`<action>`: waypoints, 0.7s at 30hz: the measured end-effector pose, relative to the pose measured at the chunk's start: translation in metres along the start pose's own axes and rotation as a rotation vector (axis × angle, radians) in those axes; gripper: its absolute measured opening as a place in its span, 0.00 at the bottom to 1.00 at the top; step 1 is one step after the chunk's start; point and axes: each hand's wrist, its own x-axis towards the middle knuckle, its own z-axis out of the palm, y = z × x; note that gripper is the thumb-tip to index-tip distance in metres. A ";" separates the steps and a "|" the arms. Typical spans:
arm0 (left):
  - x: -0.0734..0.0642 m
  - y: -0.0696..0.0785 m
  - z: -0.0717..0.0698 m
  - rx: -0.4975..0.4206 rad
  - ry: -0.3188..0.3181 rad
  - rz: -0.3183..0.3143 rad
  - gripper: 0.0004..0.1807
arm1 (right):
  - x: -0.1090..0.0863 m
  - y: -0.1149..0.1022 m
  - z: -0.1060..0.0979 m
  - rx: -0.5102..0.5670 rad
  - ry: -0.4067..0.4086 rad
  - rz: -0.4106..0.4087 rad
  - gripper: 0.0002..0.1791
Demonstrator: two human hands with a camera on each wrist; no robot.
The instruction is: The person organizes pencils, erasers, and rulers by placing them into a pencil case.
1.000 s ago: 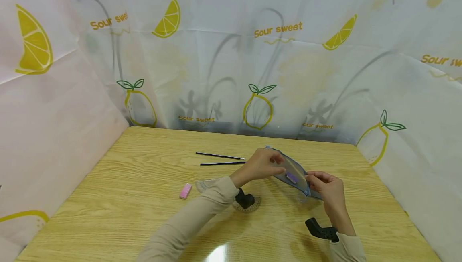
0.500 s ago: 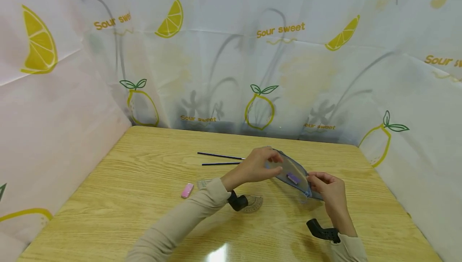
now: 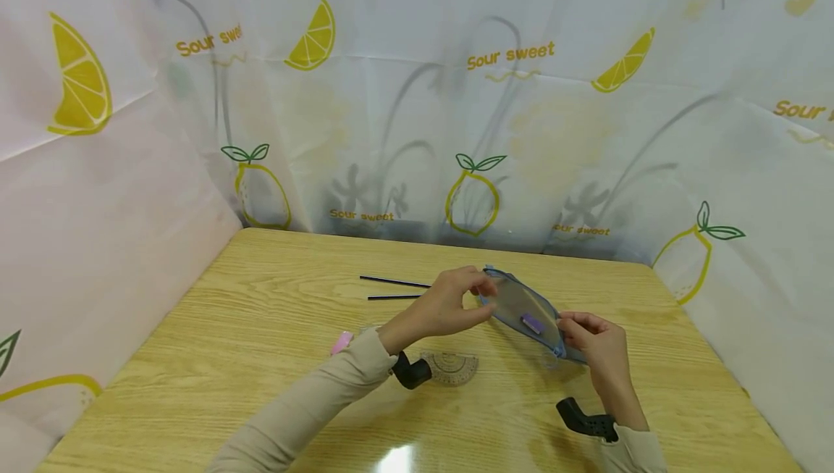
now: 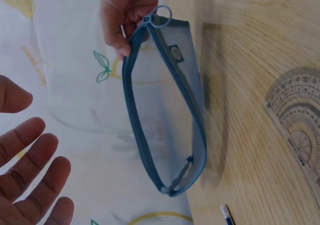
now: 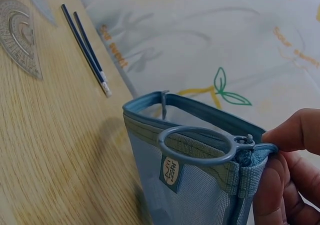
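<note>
Two hands flank a blue mesh pouch [image 5: 205, 200] above a wood-grain table [image 3: 215, 357], its mouth gaping between them. The right hand [image 3: 599, 346] pinches one end of the rim between thumb and fingers, a hold that probably steadies the light fabric while leaving most of the opening unobstructed. The pull ring [image 5: 200, 161] hangs at that same gripped end — the zip is apparently drawn right back, which would explain the wide mouth. The left hand [image 3: 449, 305] grips nothing; its fingers are spread, near the pouch's other end but apart from it. A purple block [image 3: 531, 324] shows within the pouch's outline, seemingly inside, low in the mesh where its own weight would settle it. Whether the pouch's base touches the tabletop cannot be told. Two dark pencils [image 5: 85, 50] lie nearly side by side; a clear protractor [image 3: 449, 369] lies flat nearer the person, and a pink block [image 3: 341, 342] sits just beside the left sleeve [image 3: 313, 400] — all likely set down within easy reach.
</note>
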 end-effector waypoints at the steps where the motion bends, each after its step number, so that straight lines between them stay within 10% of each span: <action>1: -0.001 0.000 -0.001 0.000 0.000 -0.001 0.06 | 0.000 0.000 0.000 0.000 0.001 -0.001 0.13; 21: -0.038 0.008 -0.029 0.016 0.019 -0.026 0.12 | -0.003 0.001 0.002 -0.010 -0.026 -0.018 0.14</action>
